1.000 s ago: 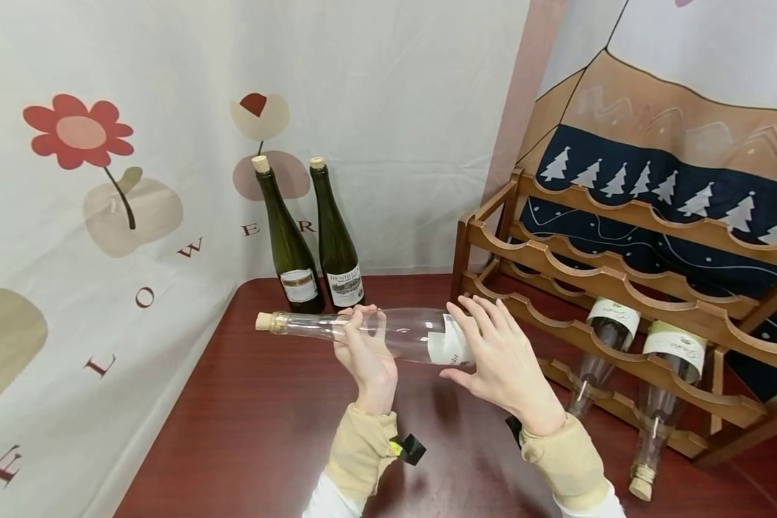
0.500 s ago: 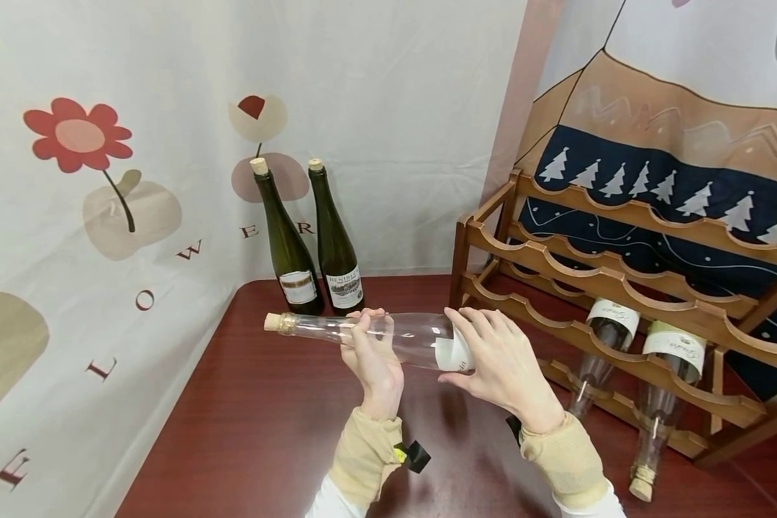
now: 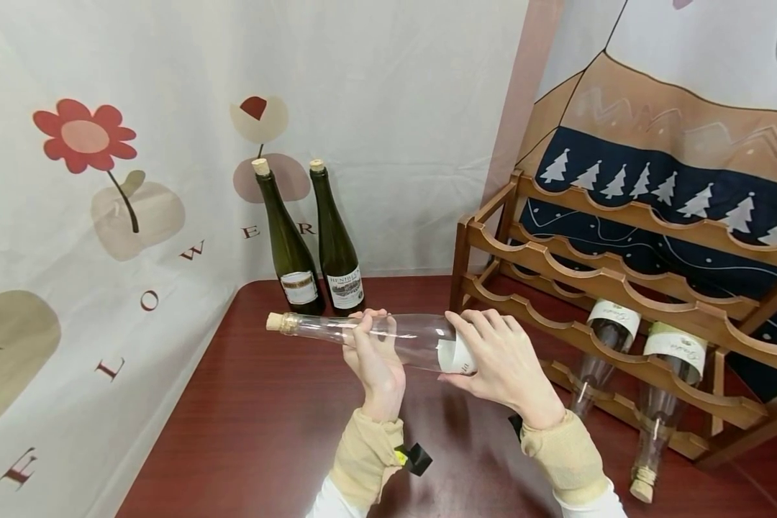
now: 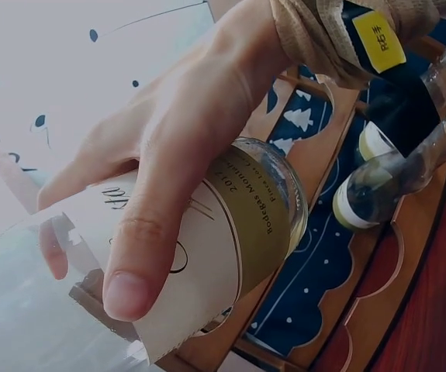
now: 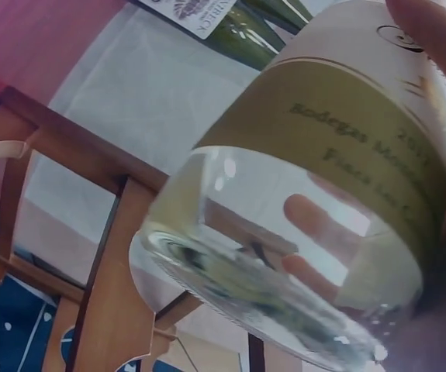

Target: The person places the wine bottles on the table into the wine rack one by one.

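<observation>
"Since a second ago, the clear bottle [image 3: 421, 344] has shifted slightly right, and the right hand [image 3: 501, 363] has closed round its labelled base end."

"Why use both hands?"

"Balance, I'd guess: the left hand [image 3: 377, 367] curls round the tapering part from below, holding the bottle nearly level above the bench [image 3: 252, 424]."

"And the green bottles [image 3: 291, 252]?"

"Upright near the back left corner, likely clear of the arms. Toward the right, the rack [image 3: 611, 282] has scalloped rails, presumably stopping its two bottles [image 3: 614, 315] rolling."

head view | clear bottle [image 3: 421, 347]: base hidden | rack [image 3: 615, 283]: right end cut
</observation>
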### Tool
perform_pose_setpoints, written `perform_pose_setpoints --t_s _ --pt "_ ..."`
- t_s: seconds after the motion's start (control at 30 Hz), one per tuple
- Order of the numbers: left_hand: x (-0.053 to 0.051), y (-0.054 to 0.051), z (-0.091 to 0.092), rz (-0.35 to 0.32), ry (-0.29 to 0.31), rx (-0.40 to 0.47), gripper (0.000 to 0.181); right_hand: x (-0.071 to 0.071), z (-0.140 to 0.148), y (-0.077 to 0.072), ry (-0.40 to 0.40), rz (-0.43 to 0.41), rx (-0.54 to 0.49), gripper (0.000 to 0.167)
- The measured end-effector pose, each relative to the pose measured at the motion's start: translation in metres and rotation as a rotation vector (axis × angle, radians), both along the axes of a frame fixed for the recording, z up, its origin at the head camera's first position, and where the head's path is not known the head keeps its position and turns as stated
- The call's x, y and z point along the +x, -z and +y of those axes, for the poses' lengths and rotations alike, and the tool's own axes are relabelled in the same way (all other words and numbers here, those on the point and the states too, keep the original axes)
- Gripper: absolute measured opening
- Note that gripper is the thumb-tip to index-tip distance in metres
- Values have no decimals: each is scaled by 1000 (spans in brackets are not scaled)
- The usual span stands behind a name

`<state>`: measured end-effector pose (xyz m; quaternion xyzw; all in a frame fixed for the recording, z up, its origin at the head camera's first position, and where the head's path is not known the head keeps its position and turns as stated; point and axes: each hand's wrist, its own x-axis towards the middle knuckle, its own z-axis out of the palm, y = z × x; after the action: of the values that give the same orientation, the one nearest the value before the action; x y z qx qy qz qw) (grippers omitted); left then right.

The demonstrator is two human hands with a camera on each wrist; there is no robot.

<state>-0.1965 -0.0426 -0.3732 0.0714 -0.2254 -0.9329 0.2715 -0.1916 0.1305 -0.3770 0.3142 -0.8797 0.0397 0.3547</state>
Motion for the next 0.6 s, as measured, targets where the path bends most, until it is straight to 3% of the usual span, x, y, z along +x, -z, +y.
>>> perform_pose_setpoints --t_s 0.6 --pt "0 0 1 3 60 -3 12 -8 3 4 -32 120 3 86"
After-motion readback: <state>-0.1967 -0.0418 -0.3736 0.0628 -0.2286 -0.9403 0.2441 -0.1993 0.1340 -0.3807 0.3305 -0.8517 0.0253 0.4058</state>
